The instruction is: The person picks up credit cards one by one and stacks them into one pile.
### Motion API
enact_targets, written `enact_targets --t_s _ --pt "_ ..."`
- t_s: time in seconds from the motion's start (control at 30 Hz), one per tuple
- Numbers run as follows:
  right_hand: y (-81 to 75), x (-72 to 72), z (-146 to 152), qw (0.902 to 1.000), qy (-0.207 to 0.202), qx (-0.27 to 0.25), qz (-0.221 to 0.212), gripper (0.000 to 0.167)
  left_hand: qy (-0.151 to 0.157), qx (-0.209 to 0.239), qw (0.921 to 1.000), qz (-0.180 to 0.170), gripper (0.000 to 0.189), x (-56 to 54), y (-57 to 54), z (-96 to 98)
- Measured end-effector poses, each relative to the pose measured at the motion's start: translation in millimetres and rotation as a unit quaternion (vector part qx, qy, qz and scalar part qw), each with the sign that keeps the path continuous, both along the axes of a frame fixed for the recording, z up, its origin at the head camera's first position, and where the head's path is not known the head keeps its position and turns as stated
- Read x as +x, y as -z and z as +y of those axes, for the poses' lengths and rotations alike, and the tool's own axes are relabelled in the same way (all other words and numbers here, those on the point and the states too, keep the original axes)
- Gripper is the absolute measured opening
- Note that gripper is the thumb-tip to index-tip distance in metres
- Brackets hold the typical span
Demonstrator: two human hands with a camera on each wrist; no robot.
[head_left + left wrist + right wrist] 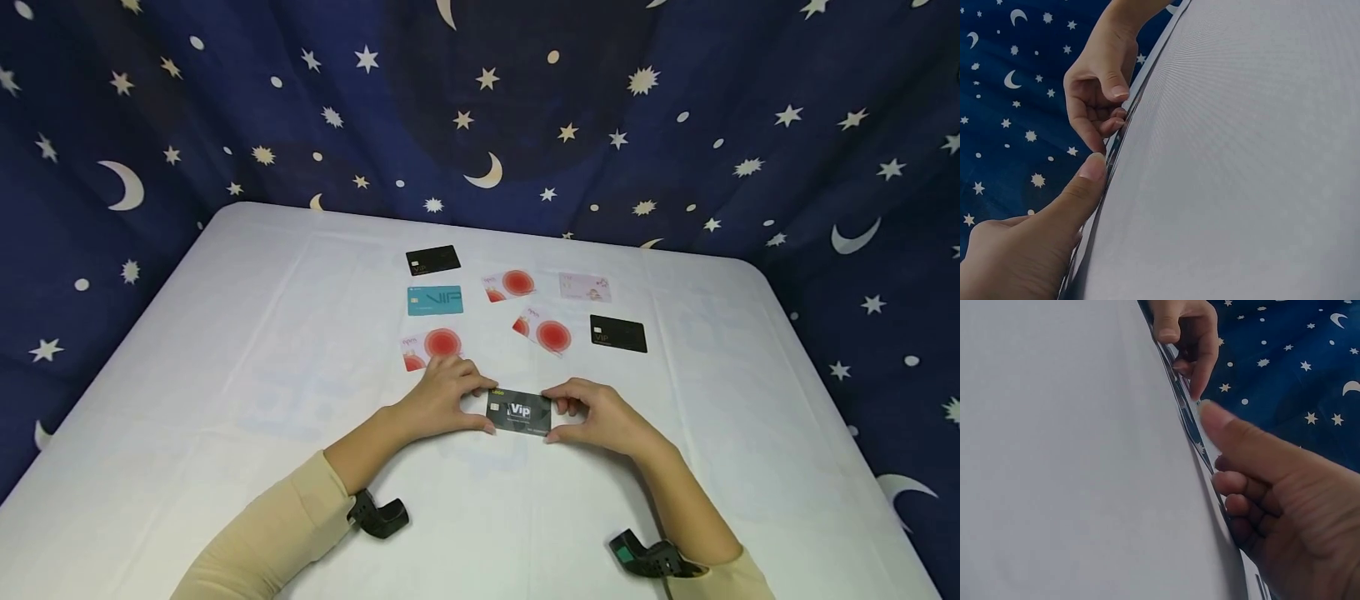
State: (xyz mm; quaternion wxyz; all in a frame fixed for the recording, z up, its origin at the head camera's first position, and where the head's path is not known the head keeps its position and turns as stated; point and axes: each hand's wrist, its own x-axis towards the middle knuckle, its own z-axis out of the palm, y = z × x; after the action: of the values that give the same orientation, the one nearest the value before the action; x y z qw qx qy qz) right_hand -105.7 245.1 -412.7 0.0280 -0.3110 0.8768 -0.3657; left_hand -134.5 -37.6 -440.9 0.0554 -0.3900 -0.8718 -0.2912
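Note:
A dark grey card marked "Vip" (519,412) lies flat at the near middle of the white table, its chip to the left. My left hand (442,400) holds its left end, index finger at the upper corner and thumb at the lower. At the right end, my right hand (600,414) grips the card the same way, its other fingers curled inward. Just beyond the left hand is a pink card with a red circle (442,342), partly covered by the fingers. Both wrist views show the thumbs and fingers close to the tabletop; the card is hard to make out there.
Farther back lie a black card (432,260), a teal card (435,300), two more red-circle cards (517,283), a pale pink card (585,287) and another black card (618,333). A dark blue curtain (525,108) with stars and moons hangs behind the table (225,375).

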Motion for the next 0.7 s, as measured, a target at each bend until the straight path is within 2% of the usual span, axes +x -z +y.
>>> enact_targets --t_s 0.17,0.3,0.47,0.7 --pt "-8.0 -0.5 -2 0.9984 0.02 0.0 -0.052 0.049 -0.011 0.012 0.9999 -0.005 0.062 0.0 -3.6 -0.5" --pt "-10.7 -0.7 -1 0.9964 0.029 -0.002 -0.079 0.048 -0.024 0.043 0.9986 0.02 0.062 0.7 -5.3 -0.7" --pt "-8.5 -4.3 -2 0.9967 0.022 -0.024 -0.075 0.047 -0.041 0.068 0.996 0.041 0.063 0.7 -12.1 -3.0" --pt "-15.1 -12.5 -12 0.9983 0.014 -0.039 -0.041 0.05 -0.059 0.022 0.998 -0.005 0.073 0.2 -26.7 -9.4"
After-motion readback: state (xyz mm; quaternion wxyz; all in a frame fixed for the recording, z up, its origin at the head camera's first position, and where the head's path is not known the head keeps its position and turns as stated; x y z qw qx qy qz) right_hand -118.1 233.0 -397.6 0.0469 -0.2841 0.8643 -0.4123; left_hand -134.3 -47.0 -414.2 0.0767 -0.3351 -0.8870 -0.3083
